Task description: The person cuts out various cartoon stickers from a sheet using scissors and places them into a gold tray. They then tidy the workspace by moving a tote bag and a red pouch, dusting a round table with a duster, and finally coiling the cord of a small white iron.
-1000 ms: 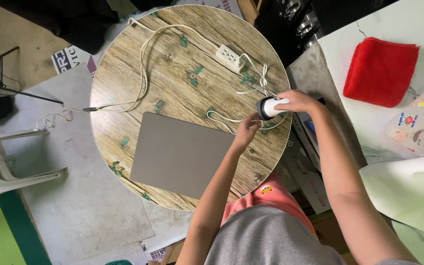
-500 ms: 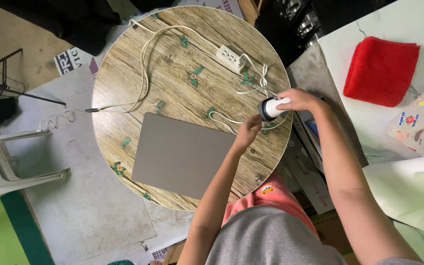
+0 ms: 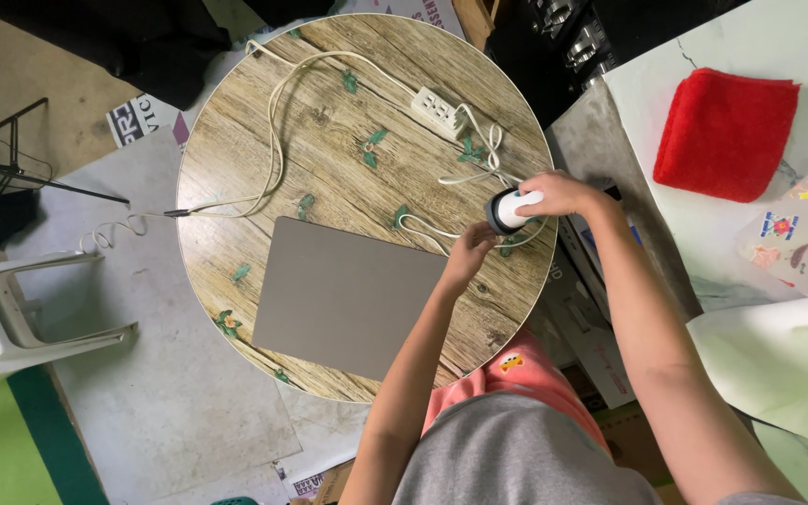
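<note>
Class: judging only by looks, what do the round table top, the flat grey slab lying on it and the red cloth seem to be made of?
Round table top: wood-look, matt; grain and knots show, though the green leaf motifs suggest a printed surface. Flat grey slab: probably metal or plastic; smooth, even, dull sheen. Folded red cloth: soft fabric, likely terry; fuzzy nap.

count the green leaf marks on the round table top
About 9 show: one by the cord at the top, two mid-table, one near the power strip, others around the grey laptop. The arms may hide more.
</note>
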